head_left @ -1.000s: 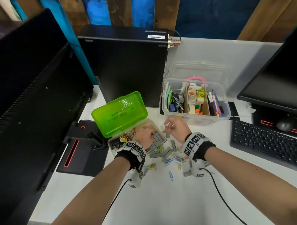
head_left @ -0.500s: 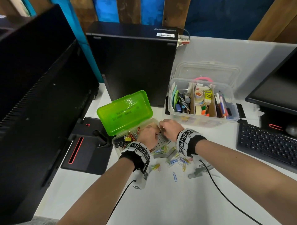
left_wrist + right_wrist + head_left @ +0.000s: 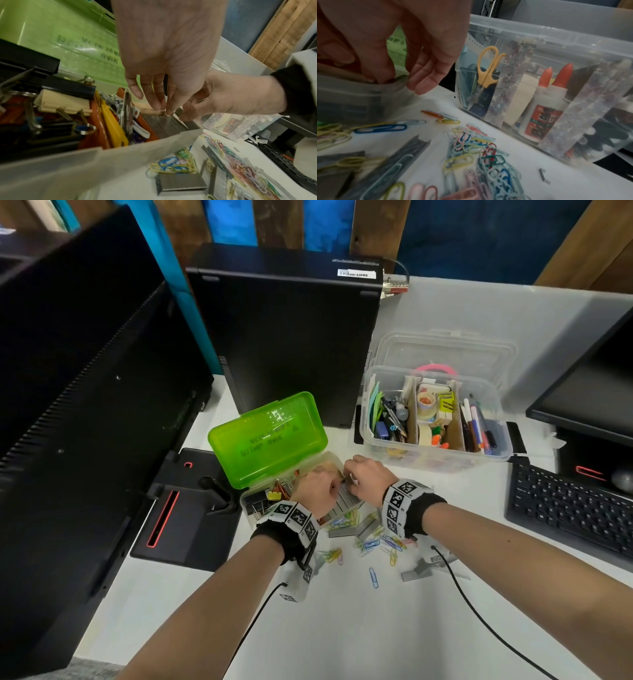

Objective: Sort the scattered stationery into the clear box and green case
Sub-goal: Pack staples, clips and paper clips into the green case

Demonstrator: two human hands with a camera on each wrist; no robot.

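Steel staple strip (image 3: pixel 179 112), light, rigid but brittle along its glued length, sits pinched by its ends between left hand (image 3: pixel 164 54) and right hand (image 3: pixel 236 94) over the green case (image 3: pixel 267 436)

White desk (image 3: pixel 359 628), green case (image 3: pixel 267 440), clear box (image 3: pixel 435 453), scattered paper clips (image 3: pixel 380 542), staple strips (image 3: pixel 416 571), keyboard (image 3: pixel 568 508), computer tower (image 3: pixel 291 337)

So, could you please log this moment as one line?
both hands | setting grey staple strip into open green plastic case | coloured paper clips on white desk
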